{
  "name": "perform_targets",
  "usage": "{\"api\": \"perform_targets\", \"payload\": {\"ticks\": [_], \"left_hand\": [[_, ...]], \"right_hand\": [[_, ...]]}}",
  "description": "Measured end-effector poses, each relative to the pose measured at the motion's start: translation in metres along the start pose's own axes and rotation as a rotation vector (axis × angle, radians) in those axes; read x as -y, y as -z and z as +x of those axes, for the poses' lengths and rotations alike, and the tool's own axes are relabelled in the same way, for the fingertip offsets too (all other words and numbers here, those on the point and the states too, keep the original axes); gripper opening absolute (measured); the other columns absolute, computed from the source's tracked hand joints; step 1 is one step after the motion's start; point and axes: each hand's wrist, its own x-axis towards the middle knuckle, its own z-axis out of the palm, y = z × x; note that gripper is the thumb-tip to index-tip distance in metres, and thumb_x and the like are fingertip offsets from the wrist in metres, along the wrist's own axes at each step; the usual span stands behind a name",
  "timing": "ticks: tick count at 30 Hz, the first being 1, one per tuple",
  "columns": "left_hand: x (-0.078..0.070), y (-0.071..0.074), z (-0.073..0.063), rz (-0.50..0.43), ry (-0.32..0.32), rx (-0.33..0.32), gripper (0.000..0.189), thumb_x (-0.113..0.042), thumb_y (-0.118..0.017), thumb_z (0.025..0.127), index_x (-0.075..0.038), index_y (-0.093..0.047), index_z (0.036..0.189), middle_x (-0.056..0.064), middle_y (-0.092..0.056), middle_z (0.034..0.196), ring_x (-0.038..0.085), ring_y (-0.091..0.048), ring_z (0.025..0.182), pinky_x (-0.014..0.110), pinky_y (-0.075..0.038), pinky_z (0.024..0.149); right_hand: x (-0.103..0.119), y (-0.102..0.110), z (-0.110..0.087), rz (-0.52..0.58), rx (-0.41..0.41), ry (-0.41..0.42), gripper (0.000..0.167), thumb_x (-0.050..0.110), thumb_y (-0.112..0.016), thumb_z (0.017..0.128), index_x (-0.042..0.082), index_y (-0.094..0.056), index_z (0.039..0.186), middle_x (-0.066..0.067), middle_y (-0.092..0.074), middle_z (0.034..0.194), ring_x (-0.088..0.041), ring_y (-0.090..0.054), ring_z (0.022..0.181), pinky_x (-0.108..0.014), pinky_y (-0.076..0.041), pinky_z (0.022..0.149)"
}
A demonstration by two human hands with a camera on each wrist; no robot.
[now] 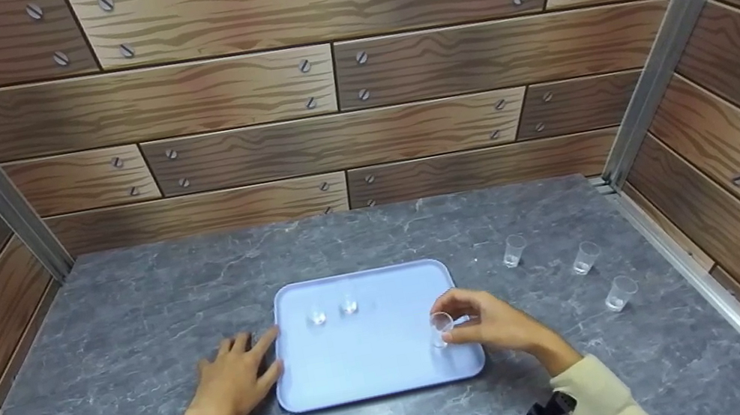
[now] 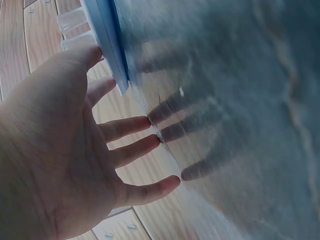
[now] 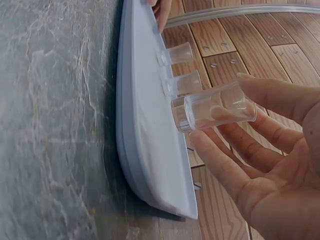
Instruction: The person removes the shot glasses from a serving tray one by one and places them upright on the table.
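A light blue tray (image 1: 366, 360) lies on the grey marbled table. Two small clear shot glasses, one left (image 1: 317, 317) and one right (image 1: 349, 305), stand upright toward the tray's back left. Between thumb and fingers my right hand (image 1: 493, 323) pinches a third clear shot glass (image 3: 215, 109), upright over the tray's right part. Its thick base is close to the tray surface in the right wrist view. My left hand (image 1: 237, 379) has its fingers spread, with thumb and index at the tray's left edge and the other fingertips on the table (image 2: 240, 150).
Right of the tray stand more clear shot glasses: one near the back (image 1: 514, 250), one farther right (image 1: 585, 258), one nearer the front (image 1: 620, 293). Wood-patterned walls (image 1: 332, 77) enclose the table at the back and sides, with a metal rail (image 1: 721, 298) along the right.
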Motion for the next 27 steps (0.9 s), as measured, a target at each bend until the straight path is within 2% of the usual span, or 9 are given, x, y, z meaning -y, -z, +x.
{"api": "perform_targets", "payload": {"ticks": [6, 11, 14, 27], "left_hand": [[-0.002, -0.001, 0.000, -0.007, -0.003, -0.012, 0.056, -0.045, -0.056, 0.103, -0.026, -0.047, 0.155, 0.023, -0.056, 0.144, 0.048, -0.052, 0.132, 0.082, -0.041, 0.093], [-0.001, -0.002, 0.000, -0.007, -0.001, -0.015, 0.055, -0.044, -0.056, 0.103, -0.026, -0.048, 0.154, 0.023, -0.056, 0.143, 0.048, -0.052, 0.132, 0.081, -0.042, 0.094], [-0.001, -0.002, 0.001, -0.008, -0.002, -0.014, 0.055, -0.044, -0.056, 0.103, -0.026, -0.049, 0.154, 0.022, -0.056, 0.143, 0.048, -0.052, 0.132, 0.082, -0.041, 0.094], [0.000, -0.001, -0.001, -0.007, -0.003, -0.010, 0.055, -0.045, -0.055, 0.104, -0.026, -0.047, 0.155, 0.022, -0.055, 0.145, 0.048, -0.051, 0.133, 0.082, -0.040, 0.096]], "right_hand": [[-0.001, 0.007, -0.005, -0.004, -0.041, -0.008, 0.040, 0.009, -0.077, 0.091, -0.005, -0.062, 0.125, -0.026, -0.065, 0.123, -0.028, -0.063, 0.117, -0.034, -0.054, 0.102], [-0.002, 0.015, -0.008, -0.001, -0.067, -0.015, 0.040, 0.008, -0.076, 0.091, -0.007, -0.061, 0.126, -0.028, -0.064, 0.124, -0.030, -0.063, 0.118, -0.025, -0.055, 0.099], [-0.003, 0.020, -0.011, -0.004, -0.088, -0.017, 0.040, 0.008, -0.076, 0.091, -0.007, -0.061, 0.125, -0.028, -0.064, 0.123, -0.028, -0.064, 0.117, -0.023, -0.054, 0.099], [-0.005, 0.039, -0.018, -0.039, -0.164, -0.027, 0.039, 0.009, -0.077, 0.090, -0.005, -0.063, 0.124, -0.025, -0.067, 0.121, -0.016, -0.066, 0.111, -0.025, -0.054, 0.099]]}}
